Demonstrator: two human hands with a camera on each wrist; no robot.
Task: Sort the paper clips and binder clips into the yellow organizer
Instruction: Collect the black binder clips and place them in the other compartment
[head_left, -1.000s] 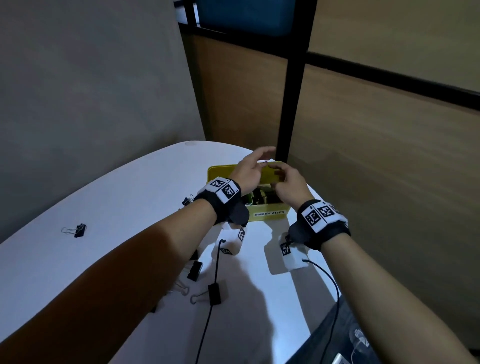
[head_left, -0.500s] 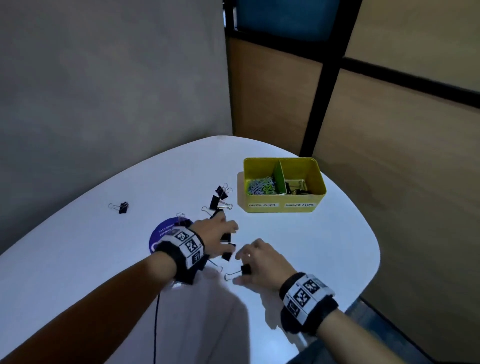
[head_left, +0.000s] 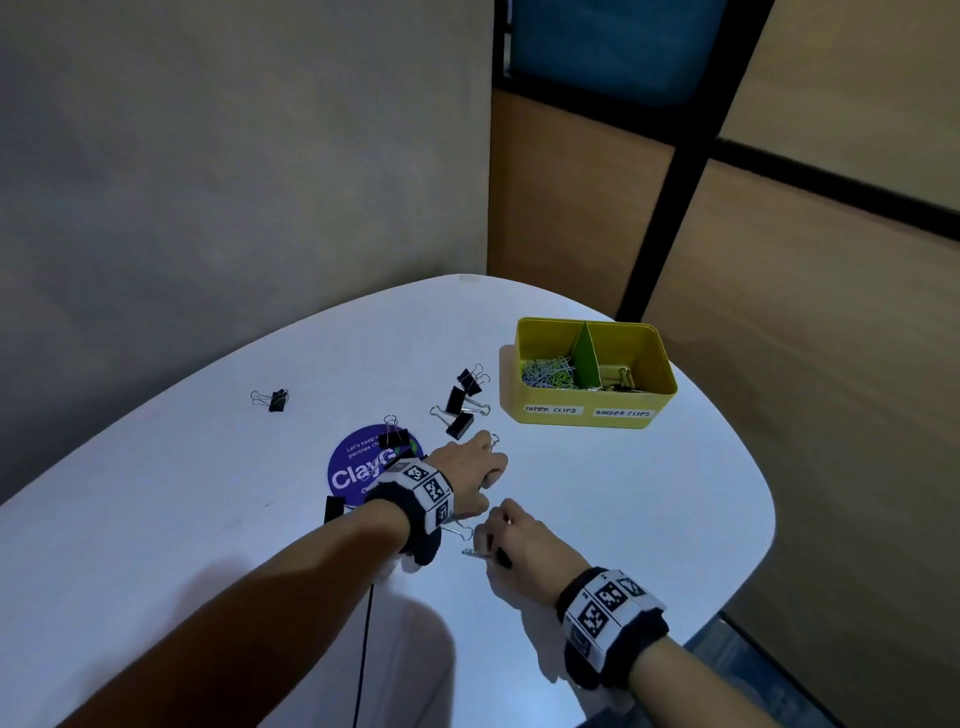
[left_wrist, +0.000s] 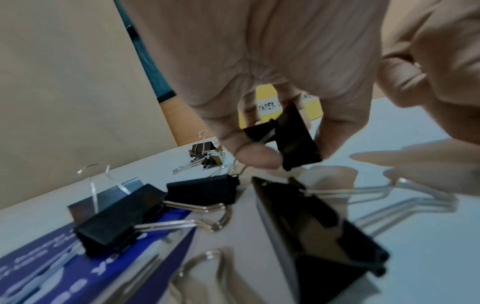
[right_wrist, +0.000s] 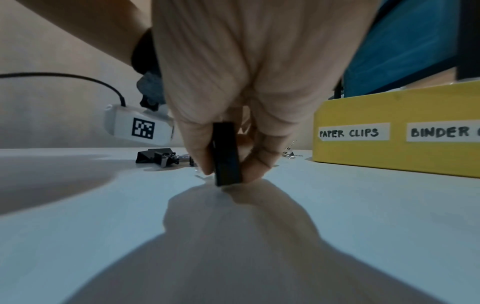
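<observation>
Both hands, left (head_left: 475, 470) and right (head_left: 511, 540), each pinch a black binder clip (right_wrist: 225, 154) mid-bench (head_left: 156, 519); loose clips (head_left: 460, 410), maybe six, lie beside the yellow organizer (head_left: 587, 415).

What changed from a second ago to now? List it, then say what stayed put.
Both hands came back from over the yellow organizer to the near table. The left hand now pinches a black binder clip; the right hand pinches another binder clip against the table. Unchanged: the organizer, the paper clips in its left compartment, and the lone clip far left.
</observation>
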